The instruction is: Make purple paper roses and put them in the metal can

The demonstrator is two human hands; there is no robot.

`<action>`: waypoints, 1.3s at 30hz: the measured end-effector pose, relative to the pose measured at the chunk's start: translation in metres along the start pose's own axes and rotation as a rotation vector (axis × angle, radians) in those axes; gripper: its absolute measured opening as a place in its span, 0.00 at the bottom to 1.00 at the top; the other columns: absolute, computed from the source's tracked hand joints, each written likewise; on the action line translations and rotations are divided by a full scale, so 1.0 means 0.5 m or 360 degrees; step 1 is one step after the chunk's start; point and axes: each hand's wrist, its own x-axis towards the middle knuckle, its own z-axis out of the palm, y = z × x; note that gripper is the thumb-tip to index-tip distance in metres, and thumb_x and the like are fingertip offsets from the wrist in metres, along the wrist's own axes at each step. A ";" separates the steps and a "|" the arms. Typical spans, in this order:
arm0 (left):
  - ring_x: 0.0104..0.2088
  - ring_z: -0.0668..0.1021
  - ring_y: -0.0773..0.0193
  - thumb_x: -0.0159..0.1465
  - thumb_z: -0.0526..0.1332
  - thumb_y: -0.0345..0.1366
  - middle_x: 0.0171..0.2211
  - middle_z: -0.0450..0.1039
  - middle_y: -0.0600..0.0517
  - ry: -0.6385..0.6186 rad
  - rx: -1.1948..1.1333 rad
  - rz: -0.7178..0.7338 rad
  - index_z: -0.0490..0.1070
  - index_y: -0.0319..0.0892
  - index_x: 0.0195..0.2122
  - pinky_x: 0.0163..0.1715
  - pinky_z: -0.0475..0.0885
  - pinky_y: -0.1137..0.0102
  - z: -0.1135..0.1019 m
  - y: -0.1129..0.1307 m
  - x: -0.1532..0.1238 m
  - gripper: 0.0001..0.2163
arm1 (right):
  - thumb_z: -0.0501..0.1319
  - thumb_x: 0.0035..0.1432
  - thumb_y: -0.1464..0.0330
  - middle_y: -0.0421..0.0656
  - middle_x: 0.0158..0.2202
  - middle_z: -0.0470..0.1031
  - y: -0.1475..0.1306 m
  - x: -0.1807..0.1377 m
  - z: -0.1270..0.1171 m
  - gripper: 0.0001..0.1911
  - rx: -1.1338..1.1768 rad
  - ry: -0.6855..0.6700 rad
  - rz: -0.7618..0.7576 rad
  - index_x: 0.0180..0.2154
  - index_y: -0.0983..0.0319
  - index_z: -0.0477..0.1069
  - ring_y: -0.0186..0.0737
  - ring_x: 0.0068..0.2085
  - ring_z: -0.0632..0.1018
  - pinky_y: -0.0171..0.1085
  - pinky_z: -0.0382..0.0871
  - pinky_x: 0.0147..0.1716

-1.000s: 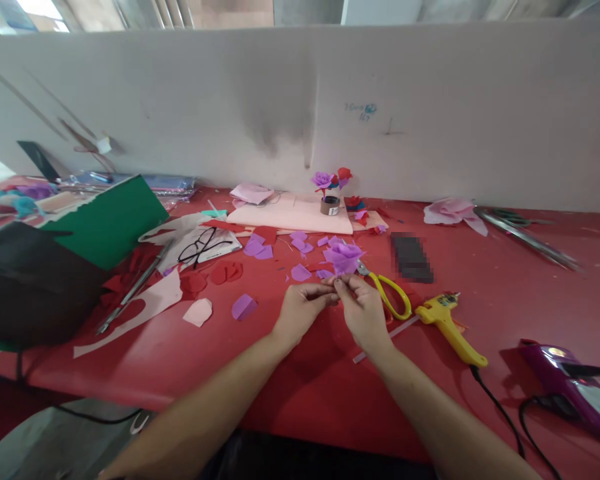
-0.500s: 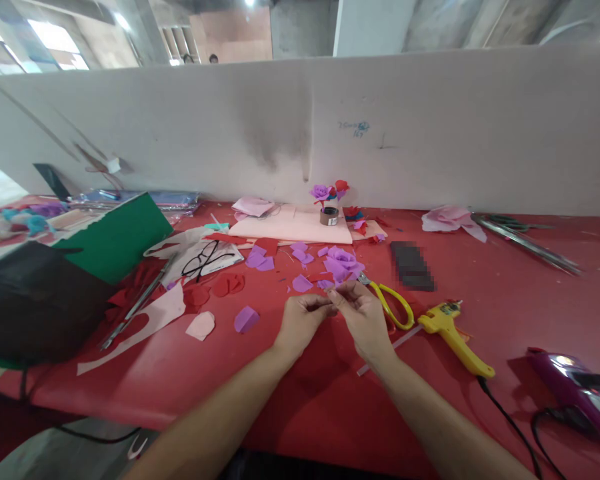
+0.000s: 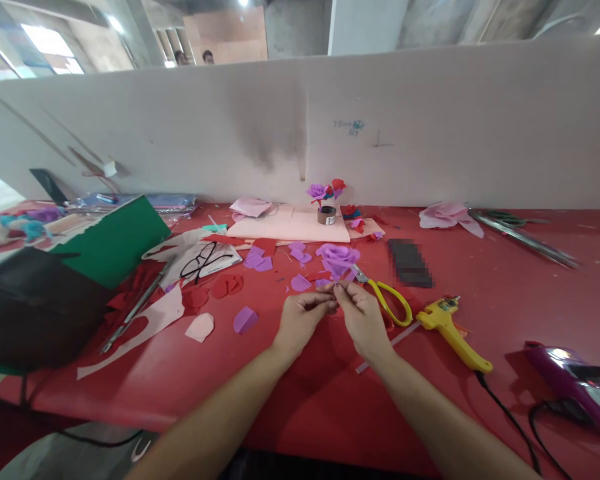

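Observation:
My left hand [image 3: 301, 319] and my right hand [image 3: 363, 317] meet over the red table [image 3: 330, 387], fingertips pinched together at the base of a purple paper rose [image 3: 337, 258]. The rose's head stands just beyond my fingers. Both hands are closed in a pinch on its lower end; whatever stem there is stays hidden by my fingers. Loose purple petals [image 3: 245, 320] and red petals [image 3: 227, 287] lie to the left of my hands.
Yellow-handled scissors [image 3: 387, 298], a yellow glue gun [image 3: 453, 330] with cord and a purple device [image 3: 575, 387] lie right. Glasses [image 3: 203, 257], green card [image 3: 107, 237] and a black sheet [image 3: 27, 307] sit left. A small cup with paper flowers [image 3: 326, 203] stands by the white partition.
My hands and the rose have stayed in place, fingers shifting slightly at its base. The view tilted up a little, showing more above the partition.

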 end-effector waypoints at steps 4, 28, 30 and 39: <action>0.30 0.78 0.64 0.53 0.64 0.35 0.28 0.79 0.51 0.0063 -0.0011 0.0007 0.80 0.42 0.31 0.36 0.73 0.69 -0.002 -0.003 0.001 0.07 | 0.59 0.56 0.55 0.46 0.39 0.79 0.004 0.002 0.001 0.16 0.0194 0.0009 0.0049 0.39 0.59 0.74 0.44 0.39 0.78 0.42 0.73 0.37; 0.34 0.75 0.66 0.53 0.66 0.36 0.31 0.77 0.52 0.0207 -0.0234 0.0133 0.77 0.41 0.31 0.40 0.68 0.70 -0.020 0.011 0.004 0.06 | 0.64 0.53 0.62 0.41 0.31 0.78 0.006 0.006 -0.012 0.07 -0.0179 0.0167 -0.0077 0.31 0.59 0.75 0.41 0.35 0.76 0.41 0.68 0.41; 0.34 0.75 0.66 0.52 0.67 0.36 0.31 0.76 0.52 0.0174 -0.0351 0.0055 0.76 0.41 0.30 0.41 0.67 0.71 -0.021 0.016 0.005 0.06 | 0.64 0.53 0.63 0.41 0.31 0.77 0.010 0.006 -0.011 0.07 -0.0158 0.0140 -0.0055 0.31 0.59 0.75 0.41 0.35 0.76 0.41 0.67 0.41; 0.20 0.61 0.76 0.50 0.67 0.34 0.21 0.62 0.58 -0.0064 -0.0726 -0.0455 0.71 0.38 0.26 0.21 0.55 0.77 -0.043 0.029 0.018 0.07 | 0.65 0.51 0.62 0.40 0.31 0.77 0.026 0.011 -0.009 0.07 -0.0169 0.0057 -0.0033 0.31 0.58 0.75 0.40 0.35 0.75 0.39 0.67 0.40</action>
